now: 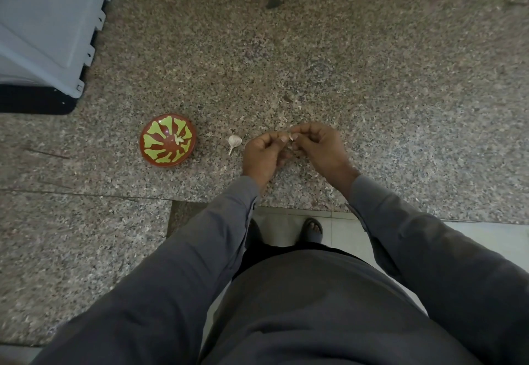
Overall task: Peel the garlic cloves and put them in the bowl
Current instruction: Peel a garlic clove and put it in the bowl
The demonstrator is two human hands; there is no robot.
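A small garlic clove (291,137) is pinched between the fingertips of my left hand (263,156) and my right hand (319,147), just above the granite counter. Most of the clove is hidden by my fingers. A garlic bulb piece with a stem (234,142) lies on the counter just left of my left hand. Further left stands a brown bowl with a green pattern (160,147); pale peeled cloves (179,138) lie inside it.
The speckled granite counter (372,78) runs back to a wall. A grey and black appliance (43,35) fills the far left corner. The counter's front edge is close to my body, with floor tiles and my foot below.
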